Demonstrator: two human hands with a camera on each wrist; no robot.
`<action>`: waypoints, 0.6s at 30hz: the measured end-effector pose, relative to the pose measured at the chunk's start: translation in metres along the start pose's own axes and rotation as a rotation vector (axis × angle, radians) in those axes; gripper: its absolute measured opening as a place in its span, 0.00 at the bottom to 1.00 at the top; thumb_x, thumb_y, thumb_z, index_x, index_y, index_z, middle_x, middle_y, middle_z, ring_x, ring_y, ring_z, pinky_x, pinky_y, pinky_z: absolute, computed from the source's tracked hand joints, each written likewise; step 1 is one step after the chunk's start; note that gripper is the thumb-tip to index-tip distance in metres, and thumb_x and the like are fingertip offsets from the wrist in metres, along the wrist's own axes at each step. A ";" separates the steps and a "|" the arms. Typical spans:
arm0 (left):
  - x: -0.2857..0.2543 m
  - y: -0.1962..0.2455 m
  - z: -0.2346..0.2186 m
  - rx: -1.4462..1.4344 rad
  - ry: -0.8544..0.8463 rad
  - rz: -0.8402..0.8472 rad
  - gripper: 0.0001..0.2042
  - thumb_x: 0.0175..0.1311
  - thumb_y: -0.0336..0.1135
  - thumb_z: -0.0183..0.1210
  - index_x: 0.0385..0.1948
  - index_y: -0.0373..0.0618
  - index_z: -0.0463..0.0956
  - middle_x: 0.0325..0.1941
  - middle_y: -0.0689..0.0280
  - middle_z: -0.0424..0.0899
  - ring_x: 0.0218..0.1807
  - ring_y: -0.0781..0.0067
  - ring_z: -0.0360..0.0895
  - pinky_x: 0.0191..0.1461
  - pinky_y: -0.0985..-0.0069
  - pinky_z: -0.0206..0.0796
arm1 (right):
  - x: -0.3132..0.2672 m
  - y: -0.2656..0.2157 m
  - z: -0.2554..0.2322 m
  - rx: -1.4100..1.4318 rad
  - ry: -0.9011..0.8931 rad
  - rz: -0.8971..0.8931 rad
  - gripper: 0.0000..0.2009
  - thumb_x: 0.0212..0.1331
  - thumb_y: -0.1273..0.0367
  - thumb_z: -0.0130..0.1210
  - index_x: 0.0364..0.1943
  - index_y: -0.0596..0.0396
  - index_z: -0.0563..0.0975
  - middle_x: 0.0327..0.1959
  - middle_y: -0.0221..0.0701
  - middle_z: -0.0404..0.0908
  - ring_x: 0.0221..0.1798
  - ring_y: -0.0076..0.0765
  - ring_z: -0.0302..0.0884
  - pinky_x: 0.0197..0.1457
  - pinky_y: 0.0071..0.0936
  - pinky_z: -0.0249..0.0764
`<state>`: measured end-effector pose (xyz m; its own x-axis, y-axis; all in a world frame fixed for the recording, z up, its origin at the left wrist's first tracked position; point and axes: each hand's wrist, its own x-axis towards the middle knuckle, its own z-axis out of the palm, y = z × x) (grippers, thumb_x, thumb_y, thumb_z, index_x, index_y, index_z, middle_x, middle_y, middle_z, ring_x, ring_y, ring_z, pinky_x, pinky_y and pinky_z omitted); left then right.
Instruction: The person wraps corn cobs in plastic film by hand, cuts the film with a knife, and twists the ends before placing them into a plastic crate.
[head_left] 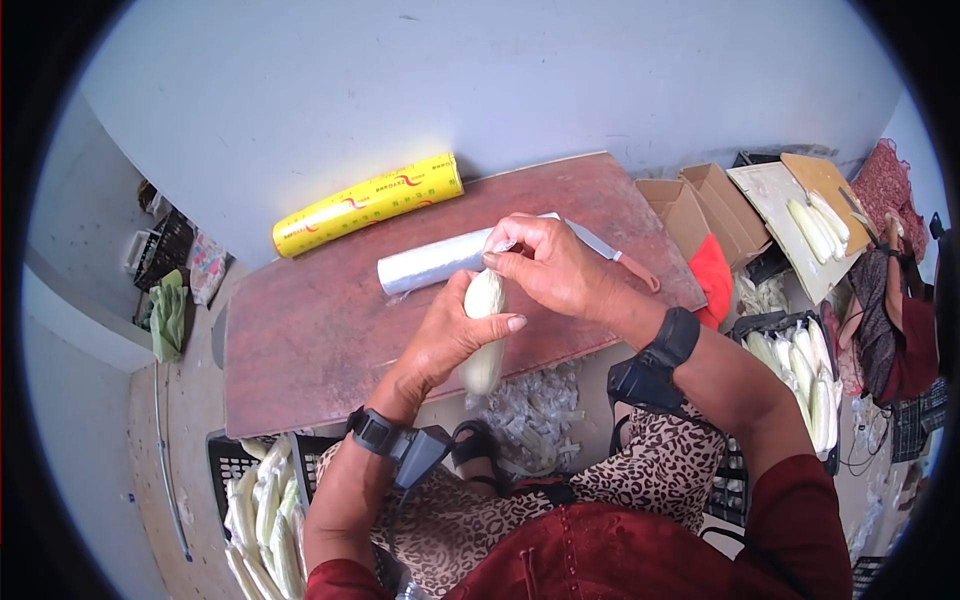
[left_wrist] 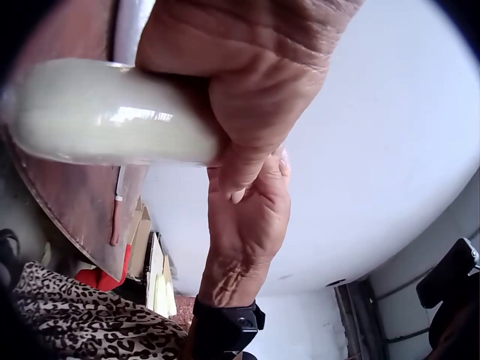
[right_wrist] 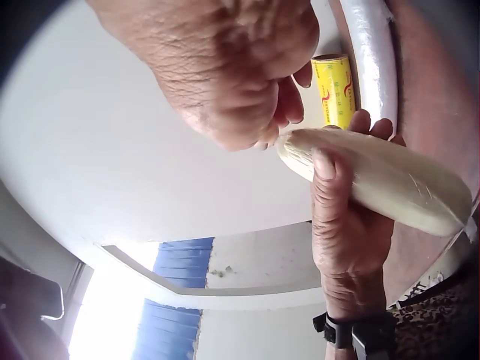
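- Two hands are on the same pale vegetable (head_left: 482,372), which is roughly centred on my head feed, held up off the counter (head_left: 300,350) at its near edge, long axis close to a 12-to-6 line.
- Left hand (head_left: 438,340) is clamped round the upper part, thumb lying across it; the lower end sticks out toward 6 o'clock.
- Right hand (head_left: 555,268) is just past the top at about 1 o'clock, thumb and finger pinching what looks to me like clear film (head_left: 506,245) gathered at the tip. Both wrist feeds show the wrap shining, and I can see wrinkles at that end.
- From the vegetable, my clear roll (head_left: 430,262) lies at 11 o'clock, with the yellow roll (head_left: 370,203) behind it, same general direction.
- Knife (head_left: 638,272) sits at 2 o'clock, handle toward the counter's right side, tip end near the right hand.
- Red cloth (head_left: 712,285) is just off the counter between 2 and 3, cardboard box (head_left: 715,210) at 2.
- More pale vegetables fill the right crate (head_left: 832,455) at 3 o'clock and the left crate (head_left: 218,462) at 8.
- Crumpled plastic (head_left: 540,420) is on the floor around 5.
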<state>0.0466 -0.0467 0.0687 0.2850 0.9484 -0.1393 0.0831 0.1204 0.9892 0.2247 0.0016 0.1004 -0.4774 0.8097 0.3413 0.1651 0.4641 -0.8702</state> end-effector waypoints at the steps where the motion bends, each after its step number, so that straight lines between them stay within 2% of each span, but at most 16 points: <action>1: 0.001 0.001 -0.001 0.016 -0.020 0.007 0.38 0.47 0.40 0.74 0.61 0.42 0.63 0.50 0.67 0.73 0.54 0.75 0.69 0.57 0.74 0.64 | -0.001 0.000 0.000 0.004 -0.007 -0.011 0.04 0.64 0.73 0.54 0.34 0.60 0.76 0.29 0.24 0.77 0.35 0.17 0.71 0.41 0.21 0.71; 3: 0.002 0.004 -0.005 0.048 -0.057 0.021 0.36 0.49 0.37 0.73 0.62 0.43 0.64 0.52 0.68 0.73 0.55 0.76 0.69 0.58 0.74 0.64 | -0.003 0.000 0.000 0.010 -0.023 -0.034 0.04 0.64 0.73 0.54 0.34 0.60 0.76 0.30 0.24 0.78 0.36 0.18 0.72 0.43 0.22 0.71; 6: 0.005 0.006 -0.014 -0.054 -0.190 0.055 0.26 0.53 0.34 0.71 0.54 0.46 0.69 0.42 0.72 0.75 0.46 0.79 0.72 0.51 0.77 0.67 | -0.006 -0.007 -0.001 -0.012 -0.049 -0.026 0.03 0.63 0.73 0.54 0.34 0.59 0.76 0.31 0.25 0.78 0.36 0.18 0.72 0.42 0.22 0.71; 9: 0.002 0.015 -0.018 -0.119 -0.229 0.046 0.25 0.56 0.31 0.68 0.55 0.44 0.69 0.46 0.71 0.77 0.49 0.78 0.72 0.56 0.77 0.65 | -0.005 -0.003 -0.001 0.040 -0.016 -0.028 0.03 0.63 0.73 0.54 0.34 0.59 0.76 0.31 0.26 0.78 0.37 0.19 0.72 0.43 0.23 0.71; 12: 0.001 0.017 -0.018 -0.182 -0.126 0.078 0.22 0.58 0.30 0.66 0.55 0.43 0.71 0.49 0.69 0.78 0.53 0.77 0.72 0.61 0.76 0.62 | -0.004 -0.006 -0.006 -0.023 -0.017 0.000 0.03 0.62 0.73 0.55 0.33 0.59 0.76 0.32 0.26 0.78 0.36 0.19 0.72 0.42 0.24 0.71; 15: 0.008 0.006 -0.036 -0.196 0.096 0.084 0.19 0.61 0.33 0.64 0.53 0.42 0.71 0.49 0.68 0.78 0.53 0.76 0.72 0.59 0.75 0.62 | -0.003 0.007 -0.001 -0.090 0.069 -0.106 0.07 0.56 0.72 0.59 0.28 0.62 0.75 0.28 0.37 0.78 0.31 0.34 0.77 0.36 0.31 0.72; 16: 0.012 0.002 -0.042 -0.157 0.219 0.050 0.17 0.65 0.37 0.60 0.52 0.41 0.72 0.48 0.67 0.79 0.52 0.77 0.72 0.55 0.76 0.63 | -0.003 0.008 0.000 -0.125 0.076 -0.128 0.07 0.56 0.72 0.59 0.27 0.62 0.75 0.28 0.37 0.78 0.31 0.36 0.77 0.37 0.32 0.72; 18: 0.015 -0.004 -0.045 -0.198 0.356 0.046 0.17 0.67 0.42 0.58 0.50 0.42 0.73 0.47 0.67 0.79 0.50 0.78 0.72 0.53 0.77 0.62 | -0.004 0.007 0.001 -0.196 0.089 -0.171 0.07 0.55 0.72 0.60 0.27 0.62 0.75 0.29 0.38 0.78 0.32 0.39 0.78 0.37 0.33 0.72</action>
<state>0.0074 -0.0201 0.0649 -0.0669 0.9922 -0.1051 -0.1171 0.0968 0.9884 0.2274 0.0009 0.0928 -0.4361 0.7379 0.5151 0.2568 0.6506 -0.7147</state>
